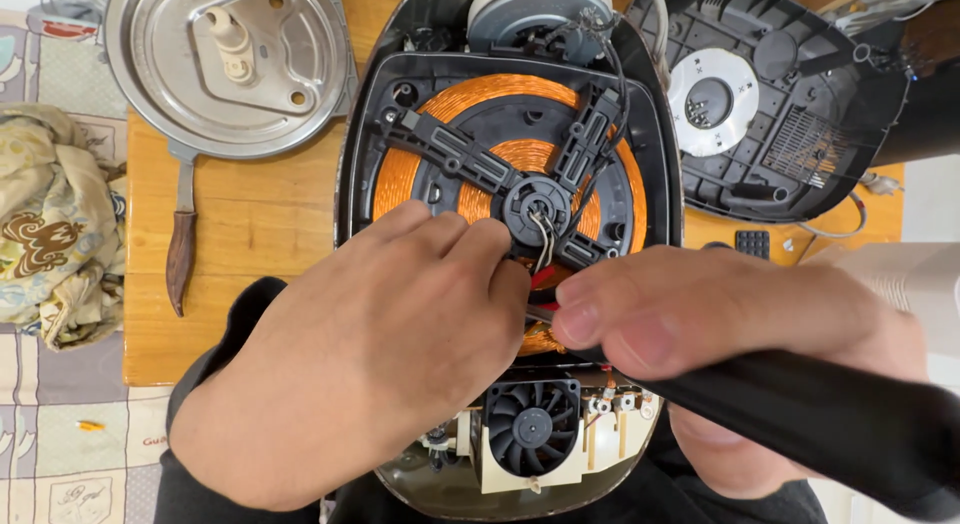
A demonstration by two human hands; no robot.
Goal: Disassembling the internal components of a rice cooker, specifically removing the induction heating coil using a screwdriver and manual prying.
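Note:
An opened cooker base (352,154) lies upside down on the wooden table (250,214), showing a copper coil (400,174) under a black plastic bracket (470,164) with a round hub (535,206). My left hand (380,334) rests on the coil's near side, fingertips pinching at thin wires beside the hub. My right hand (700,304) grips a thick black tool handle (830,414) whose tip, with a bit of red, meets the left fingertips. A small black fan (532,427) sits at the near edge.
A round metal lid with a white knob (230,64) lies at the back left, a brown-handled knife (182,244) beside it. The black bottom cover (770,104) sits at the back right. Crumpled cloth (50,224) lies at the left.

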